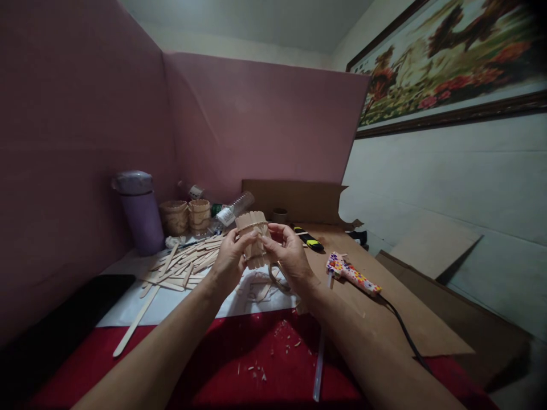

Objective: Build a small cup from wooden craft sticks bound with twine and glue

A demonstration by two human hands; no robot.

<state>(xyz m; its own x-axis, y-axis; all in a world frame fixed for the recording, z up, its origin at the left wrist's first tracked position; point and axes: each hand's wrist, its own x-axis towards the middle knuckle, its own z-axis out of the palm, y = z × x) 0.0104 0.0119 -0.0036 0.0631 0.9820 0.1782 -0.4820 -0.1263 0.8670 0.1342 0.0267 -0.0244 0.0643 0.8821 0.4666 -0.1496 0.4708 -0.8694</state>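
The fingers [252, 234] of the left hand [228, 262] curl around the left side of a small stick cup [253, 223], and those of the right hand [288, 253] clamp on its right side, so both hands grip it above the worktop [179, 302]. The cup is a ring of flat wooden sticks standing side by side; its long axis runs up and down, tilted slightly, with the rounded stick ends pointing up. Whether its open mouth faces up cannot be told.

Just left of the hands lies a loose heap of craft sticks [183, 265], too many and too overlapped to count, with one long stick [137, 322] apart from it. Behind the heap stand two finished stick cups [188, 216], a purple flask [139, 210] and one clear bottle [233, 209] lying on its side. To the right, on cardboard [384, 307], rests one flowered glue gun [352, 273] with its black cord, and farther back a yellow-and-black tool [310, 239].
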